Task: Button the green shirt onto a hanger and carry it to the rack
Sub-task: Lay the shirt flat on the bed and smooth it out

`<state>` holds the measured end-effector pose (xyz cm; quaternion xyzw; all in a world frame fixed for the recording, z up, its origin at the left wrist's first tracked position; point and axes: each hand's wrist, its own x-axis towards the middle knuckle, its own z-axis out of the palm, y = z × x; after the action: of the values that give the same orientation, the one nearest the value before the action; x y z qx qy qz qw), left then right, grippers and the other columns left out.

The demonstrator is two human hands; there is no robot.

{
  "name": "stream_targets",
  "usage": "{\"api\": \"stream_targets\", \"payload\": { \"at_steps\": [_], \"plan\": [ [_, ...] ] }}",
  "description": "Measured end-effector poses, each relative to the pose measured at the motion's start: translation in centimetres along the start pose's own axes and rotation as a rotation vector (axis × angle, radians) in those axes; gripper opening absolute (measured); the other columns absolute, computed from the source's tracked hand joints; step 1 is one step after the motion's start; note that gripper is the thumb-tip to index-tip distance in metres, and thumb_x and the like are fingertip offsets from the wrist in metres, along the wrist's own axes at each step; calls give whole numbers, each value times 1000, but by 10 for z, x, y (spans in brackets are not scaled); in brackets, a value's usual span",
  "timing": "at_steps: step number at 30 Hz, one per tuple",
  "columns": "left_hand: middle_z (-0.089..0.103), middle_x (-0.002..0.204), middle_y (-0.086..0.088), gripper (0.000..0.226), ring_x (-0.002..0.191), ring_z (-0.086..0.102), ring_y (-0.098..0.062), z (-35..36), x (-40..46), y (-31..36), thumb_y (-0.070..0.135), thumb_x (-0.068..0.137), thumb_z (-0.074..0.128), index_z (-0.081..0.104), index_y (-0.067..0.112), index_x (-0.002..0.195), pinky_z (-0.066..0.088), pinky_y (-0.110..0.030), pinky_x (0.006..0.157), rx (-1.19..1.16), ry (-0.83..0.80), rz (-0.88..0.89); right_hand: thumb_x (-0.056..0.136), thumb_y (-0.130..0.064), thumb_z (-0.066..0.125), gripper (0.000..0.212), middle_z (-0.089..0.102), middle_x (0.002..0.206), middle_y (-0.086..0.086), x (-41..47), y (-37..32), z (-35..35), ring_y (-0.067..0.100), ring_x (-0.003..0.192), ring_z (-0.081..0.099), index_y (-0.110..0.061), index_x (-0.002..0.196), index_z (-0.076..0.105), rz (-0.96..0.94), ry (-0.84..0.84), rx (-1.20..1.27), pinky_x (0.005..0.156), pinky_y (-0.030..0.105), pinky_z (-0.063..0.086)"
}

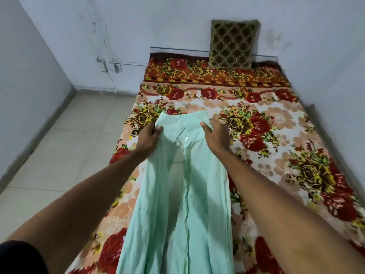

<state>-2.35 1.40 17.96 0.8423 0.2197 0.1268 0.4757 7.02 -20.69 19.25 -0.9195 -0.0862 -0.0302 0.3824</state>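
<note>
Mint-green cotton filled the middle of my view: the green shirt [177, 194] was held up by its shoulders over a bed spread with a floral blanket [276, 135], its tails dropping toward me and out of the bottom of the frame.

My left hand [147, 138] gripped the shirt's left shoulder, thumb on the front and fingers curled behind the cloth. My right hand [215, 135] clamped the other shoulder the same way, fingers folded over the top edge. The hands were apart, one at each side of the collar, both arms stretched forward and roughly level.

A white top button [186, 138] showed just below the collar, and the placket beneath it lay closed in a straight line, so I judged the buttoning mostly done. I could not see a hanger; it may have been inside the shoulders, hidden by cloth, and I could not tell. No rack was in view either.

I judged the step in hand to be lifting the shirt clear, ready to carry. The next move would call for keeping both shoulders level and turning away from the bed.

A patterned cushion [233, 44] leaned against the far wall [177, 20].
</note>
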Motion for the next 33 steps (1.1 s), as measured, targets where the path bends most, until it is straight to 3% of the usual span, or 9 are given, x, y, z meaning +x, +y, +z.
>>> {"api": "stream_targets", "payload": {
  "at_steps": [2,6,9,12,16,21,24,29,33],
  "plan": [
    [57,85,3,19,80,51,-16,33,27,-39,25,104,56,62,7,100,34,-31,65,-1,21,-14,101,-40,61,47,72,114,24,23,33,38,40,102,68,-2,130,64,40,1,-32,72,37,43],
    [52,75,8,19,73,46,-13,84,55,-113,21,105,56,52,16,87,33,-18,57,-23,48,-44,102,-37,60,41,71,110,23,58,82,106,42,102,66,-2,121,66,63,-73,-70,72,38,43],
    [66,91,-6,17,85,57,-22,109,62,-177,27,104,56,62,12,99,43,-34,71,-49,18,-135,100,-26,65,32,68,122,15,53,101,149,38,112,62,-12,129,63,98,-55,-162,83,42,49],
    [64,82,-9,30,77,63,-26,124,56,-222,36,102,56,56,9,89,48,-41,69,-68,13,-215,91,-15,72,44,57,135,11,5,116,196,35,124,52,-15,133,61,-200,-16,-372,97,47,46],
    [70,100,-3,32,90,67,-20,123,44,-225,43,99,63,59,13,107,52,-34,76,-101,18,-224,86,-1,59,50,61,133,10,-56,142,244,32,125,56,-11,134,62,-534,-397,-228,104,46,49],
    [73,112,6,67,96,74,-10,95,10,-217,46,77,88,54,20,128,61,-27,77,-257,-226,-406,85,-7,57,57,54,149,5,-58,149,248,27,138,48,-13,142,56,-534,-469,-334,114,45,41],
    [79,107,-1,51,94,77,-20,76,-17,-228,32,77,90,68,15,120,64,-37,81,-271,-460,-473,86,-8,59,61,47,157,1,-57,144,245,24,142,44,-17,146,53,-509,-526,-379,114,42,37],
    [75,89,-19,24,78,66,-25,50,4,-243,25,83,81,74,3,90,58,-46,74,-233,-112,-523,77,-1,64,74,45,159,0,-51,143,243,24,143,45,-16,148,52,-488,-603,-397,115,43,37],
    [67,74,0,32,66,60,-15,41,-1,-237,39,82,84,70,10,83,46,-31,60,-107,-138,-470,76,0,61,76,44,160,4,-48,142,247,25,144,45,-13,150,50,-483,-633,-422,116,46,40]
  ]
}}
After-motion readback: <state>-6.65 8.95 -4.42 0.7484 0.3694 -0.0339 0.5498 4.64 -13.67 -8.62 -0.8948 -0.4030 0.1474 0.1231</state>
